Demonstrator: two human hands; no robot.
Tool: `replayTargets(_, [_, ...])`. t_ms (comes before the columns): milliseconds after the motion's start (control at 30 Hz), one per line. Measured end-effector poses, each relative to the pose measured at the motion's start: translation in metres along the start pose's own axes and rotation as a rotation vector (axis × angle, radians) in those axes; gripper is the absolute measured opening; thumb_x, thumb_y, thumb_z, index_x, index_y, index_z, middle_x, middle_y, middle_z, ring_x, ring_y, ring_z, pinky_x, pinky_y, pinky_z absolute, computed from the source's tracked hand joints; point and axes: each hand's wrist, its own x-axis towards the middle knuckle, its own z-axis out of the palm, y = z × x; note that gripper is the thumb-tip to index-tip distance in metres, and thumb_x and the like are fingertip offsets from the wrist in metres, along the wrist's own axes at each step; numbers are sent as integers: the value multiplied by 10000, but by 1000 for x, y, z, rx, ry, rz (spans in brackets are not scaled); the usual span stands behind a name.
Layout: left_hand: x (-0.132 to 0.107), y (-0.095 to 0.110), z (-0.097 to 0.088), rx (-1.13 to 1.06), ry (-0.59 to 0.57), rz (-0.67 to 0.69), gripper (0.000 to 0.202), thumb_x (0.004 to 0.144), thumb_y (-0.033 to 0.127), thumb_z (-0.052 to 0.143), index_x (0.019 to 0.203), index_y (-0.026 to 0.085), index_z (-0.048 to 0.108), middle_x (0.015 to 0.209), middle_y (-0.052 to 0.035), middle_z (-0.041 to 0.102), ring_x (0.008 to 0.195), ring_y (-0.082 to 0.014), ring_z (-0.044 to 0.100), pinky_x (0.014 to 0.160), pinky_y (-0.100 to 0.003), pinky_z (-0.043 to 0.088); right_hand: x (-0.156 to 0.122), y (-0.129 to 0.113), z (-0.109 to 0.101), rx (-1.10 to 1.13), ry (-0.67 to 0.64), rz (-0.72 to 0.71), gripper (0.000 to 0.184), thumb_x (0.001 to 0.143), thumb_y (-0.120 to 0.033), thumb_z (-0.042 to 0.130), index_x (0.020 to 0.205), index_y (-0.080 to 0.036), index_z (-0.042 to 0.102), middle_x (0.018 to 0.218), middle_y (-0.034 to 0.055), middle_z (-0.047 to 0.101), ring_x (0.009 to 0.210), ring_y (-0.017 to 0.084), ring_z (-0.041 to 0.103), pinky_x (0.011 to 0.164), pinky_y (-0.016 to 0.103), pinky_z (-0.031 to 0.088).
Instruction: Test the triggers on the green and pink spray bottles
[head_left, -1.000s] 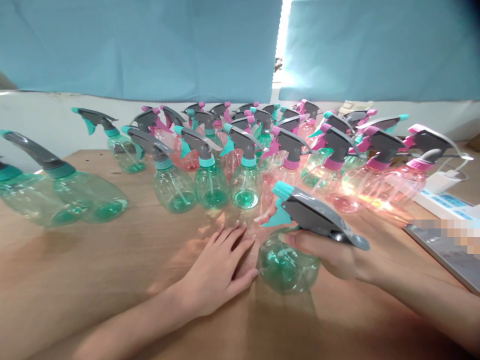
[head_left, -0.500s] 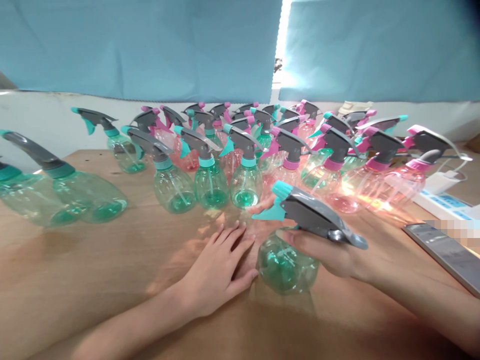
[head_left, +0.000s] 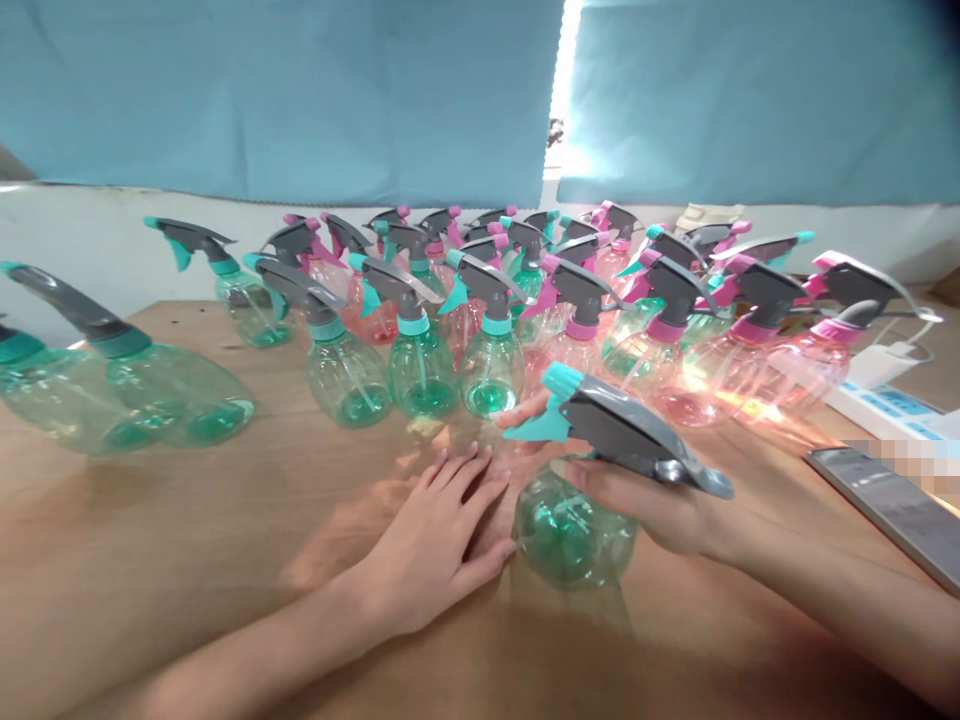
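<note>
My right hand (head_left: pixel 660 505) is wrapped round the neck of a green spray bottle (head_left: pixel 566 535), its grey head and turquoise trigger pointing to the left. A fingertip shows by the trigger; the other fingers are mostly hidden behind the bottle. Just left of it, my left hand (head_left: pixel 450 530) lies flat on the wooden table (head_left: pixel 300 560), fingers stretched out and holding nothing. Beyond my hands stand a green spray bottle (head_left: pixel 491 370), another green spray bottle (head_left: pixel 424 370) and a pink spray bottle (head_left: pixel 581 345), all upright.
Several more green and pink spray bottles crowd the back of the table. Two green spray bottles (head_left: pixel 176 395) stand at the far left. To the right lie a phone (head_left: pixel 885 510) and a white power strip (head_left: pixel 892 405) with a cable. Blue blinds (head_left: pixel 300 100) hang behind.
</note>
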Motion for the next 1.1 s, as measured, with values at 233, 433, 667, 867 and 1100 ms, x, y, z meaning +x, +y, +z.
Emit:
replayTargets(233, [0,-1,1,3,5,7,486,965,444,519,1368,172,507,1484,-156,439,1381,-346,357,1097,-553,318,1,-1,0,-23,-4,-12,431,764,-100,513,1134,-272,652,817,-12,727,662,161,681,657,285,573])
replayTargets(433, [1,0,0,13,-15,-3,506,961,440,530,1382,161,495,1484,-166,439,1379,-347,362,1096,-543,319,0,0,0,-47,2,-24,367,775,-118,518,1073,-272,666,757,-11,694,655,173,659,630,291,573])
replayTargets(667, [0,-1,1,3,-10,-2,509,961,426,530,1385,150,490,1485,-167,436,1380,-346,357,1092,-545,323,3,-3,1,3,6,-48,329,772,-122,521,1040,-260,652,671,-29,667,619,164,651,612,270,566])
replayTargets(867, [1,0,1,1,-5,-2,493,956,422,537,1374,165,498,1473,-160,451,1375,-348,361,1096,-546,315,7,-7,1,4,10,-38,303,730,-99,514,938,-265,658,620,-40,652,611,170,668,586,255,563])
replayTargets(1100, [1,0,1,0,-9,0,477,959,414,536,1367,169,512,1472,-160,450,1369,-352,370,1093,-556,316,5,-3,-1,1,-11,5,312,721,-135,501,975,-249,642,639,-22,629,593,174,633,562,281,537])
